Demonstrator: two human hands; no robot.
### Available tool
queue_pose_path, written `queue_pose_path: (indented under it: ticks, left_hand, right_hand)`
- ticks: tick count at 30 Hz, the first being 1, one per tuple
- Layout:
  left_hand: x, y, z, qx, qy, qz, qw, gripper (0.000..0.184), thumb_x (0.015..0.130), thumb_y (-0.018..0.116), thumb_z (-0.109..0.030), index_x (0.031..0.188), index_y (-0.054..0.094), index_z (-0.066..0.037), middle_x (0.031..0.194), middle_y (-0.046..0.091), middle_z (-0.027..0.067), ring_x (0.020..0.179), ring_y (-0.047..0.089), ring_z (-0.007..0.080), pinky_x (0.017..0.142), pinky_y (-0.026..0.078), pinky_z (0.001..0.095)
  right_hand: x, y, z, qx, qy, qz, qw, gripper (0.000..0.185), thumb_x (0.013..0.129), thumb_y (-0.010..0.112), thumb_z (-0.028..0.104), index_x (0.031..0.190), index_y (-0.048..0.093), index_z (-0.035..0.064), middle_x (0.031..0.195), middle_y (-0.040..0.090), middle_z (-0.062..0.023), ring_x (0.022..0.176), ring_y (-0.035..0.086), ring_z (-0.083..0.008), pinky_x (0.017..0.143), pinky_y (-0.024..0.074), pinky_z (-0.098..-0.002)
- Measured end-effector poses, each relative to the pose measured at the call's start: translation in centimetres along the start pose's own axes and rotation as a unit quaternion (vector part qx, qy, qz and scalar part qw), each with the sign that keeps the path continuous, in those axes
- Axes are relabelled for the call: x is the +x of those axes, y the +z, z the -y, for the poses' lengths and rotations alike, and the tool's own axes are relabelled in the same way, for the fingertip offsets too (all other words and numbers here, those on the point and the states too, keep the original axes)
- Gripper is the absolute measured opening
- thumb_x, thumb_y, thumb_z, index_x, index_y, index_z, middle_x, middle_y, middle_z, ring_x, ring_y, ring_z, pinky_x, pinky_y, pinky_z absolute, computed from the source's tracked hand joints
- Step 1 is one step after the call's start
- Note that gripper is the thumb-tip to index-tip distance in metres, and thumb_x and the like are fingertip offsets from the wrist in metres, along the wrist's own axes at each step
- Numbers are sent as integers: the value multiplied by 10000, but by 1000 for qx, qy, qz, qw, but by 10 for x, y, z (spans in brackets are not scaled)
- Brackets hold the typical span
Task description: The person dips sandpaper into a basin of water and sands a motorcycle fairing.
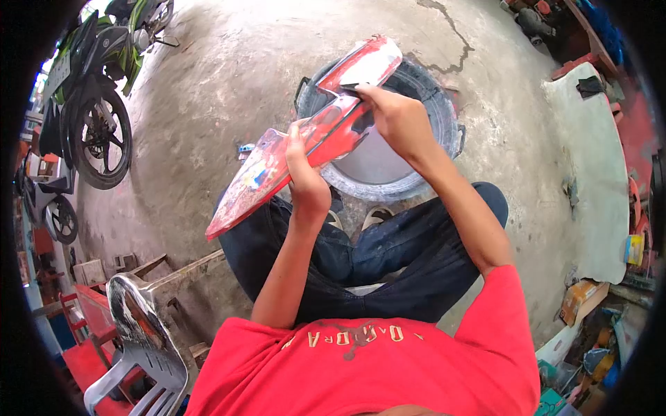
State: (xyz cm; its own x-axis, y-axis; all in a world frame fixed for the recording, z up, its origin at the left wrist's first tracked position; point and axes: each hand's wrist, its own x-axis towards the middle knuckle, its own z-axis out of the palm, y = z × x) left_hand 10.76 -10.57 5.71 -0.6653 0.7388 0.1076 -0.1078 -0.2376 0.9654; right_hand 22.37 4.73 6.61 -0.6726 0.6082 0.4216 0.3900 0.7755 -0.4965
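Note:
A long red motorcycle body panel [333, 128] with whitish, worn patches slants across the middle of the view, above my lap and partly over a basin. My left hand [307, 173] is closed around its lower middle, the thumb lying on the upper face. Higher up, my right hand [399, 119] pinches a small dark flat piece [352, 89] against the panel; whether it is sandpaper I cannot tell. Below the panel stands the round grey basin [444, 104] with side handles and cloudy liquid inside.
A black and green motorcycle [104, 90] is parked at the upper left on the concrete floor [201, 90]. A grey plastic chair [149, 347] stands at lower left. Clutter and a cardboard box [584, 299] line the right side, beside a pale sheet [590, 173].

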Motion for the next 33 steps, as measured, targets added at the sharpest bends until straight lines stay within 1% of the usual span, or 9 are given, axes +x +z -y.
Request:
queue_pose_path:
  ticks: [4, 8, 12, 16, 19, 23, 27, 29, 33]
  left_hand:
    - [7, -3, -8, -85, -32, 40, 995, 458, 1073, 321, -293, 1403, 465, -9, 1344, 567, 141, 1209, 618, 237, 927, 594, 374]
    - [-1, 2, -7, -44, -35, -1, 998, 483, 1062, 298, -312, 1389, 481, -8, 1318, 584, 141, 1195, 626, 238, 926, 589, 389]
    - [9, -2, -9, -85, -22, 34, 996, 448, 1073, 295, -304, 1354, 493, -17, 1264, 611, 128, 1178, 635, 232, 901, 590, 371]
    - [1, 9, -15, -58, -53, -25, 997, 458, 1052, 283, -334, 1298, 529, -36, 1230, 619, 110, 1115, 653, 224, 875, 585, 362]
    - [10, 0, -4, -80, -31, 4, 996, 453, 1068, 288, -323, 1320, 515, -23, 1244, 608, 110, 1134, 645, 221, 882, 580, 349]
    - [2, 6, -11, -79, -47, 18, 996, 443, 1066, 303, -312, 1329, 508, -20, 1263, 594, 126, 1179, 622, 217, 897, 574, 352]
    - [9, -3, -1, -117, -28, 41, 992, 401, 1077, 312, -242, 1361, 471, -6, 1311, 557, 148, 1207, 609, 235, 966, 573, 374]
    - [2, -4, 3, 99, 37, 13, 994, 405, 1069, 304, -248, 1347, 478, -9, 1311, 560, 148, 1210, 608, 234, 975, 567, 376]
    - [4, 10, -10, -93, -38, 16, 995, 427, 1072, 286, -286, 1323, 500, -16, 1296, 580, 135, 1201, 607, 214, 946, 573, 353]
  right_hand:
    - [-22, 2, 54, 40, -202, -103, 973, 340, 870, 610, 25, 1190, 703, 93, 1113, 749, -112, 1001, 737, -280, 839, 599, -371]
    - [3, -9, 8, -7, 11, 16, 1000, 318, 898, 594, 71, 1195, 705, 96, 1121, 745, -118, 962, 741, -276, 795, 600, -375]
    - [-25, 2, 56, 29, -184, -107, 977, 341, 892, 581, 47, 1203, 707, 105, 1095, 752, -102, 971, 746, -246, 810, 598, -370]
    - [-5, -7, 16, -38, 6, 21, 999, 333, 887, 574, 28, 1186, 704, 97, 1142, 742, -124, 1042, 734, -263, 854, 599, -370]
    - [-31, 1, 65, 30, -189, -116, 975, 305, 903, 561, 38, 1180, 684, 66, 1145, 733, -138, 1002, 735, -287, 806, 599, -380]
    - [-6, -8, 14, -47, -18, 32, 998, 350, 876, 595, 95, 1217, 647, 34, 1111, 734, -153, 1009, 739, -280, 809, 606, -380]
    - [-28, 0, 62, 23, -194, -129, 972, 272, 914, 576, 63, 1167, 676, 61, 1052, 740, -152, 920, 737, -309, 751, 595, -393]
    - [-18, -5, 32, -19, -83, -51, 995, 287, 891, 601, 27, 1165, 684, 48, 1072, 744, -154, 969, 743, -287, 794, 601, -382]
    - [-18, -4, 41, -6, -116, -85, 990, 300, 886, 591, 17, 1166, 693, 55, 1067, 739, -154, 944, 736, -305, 783, 597, -392]
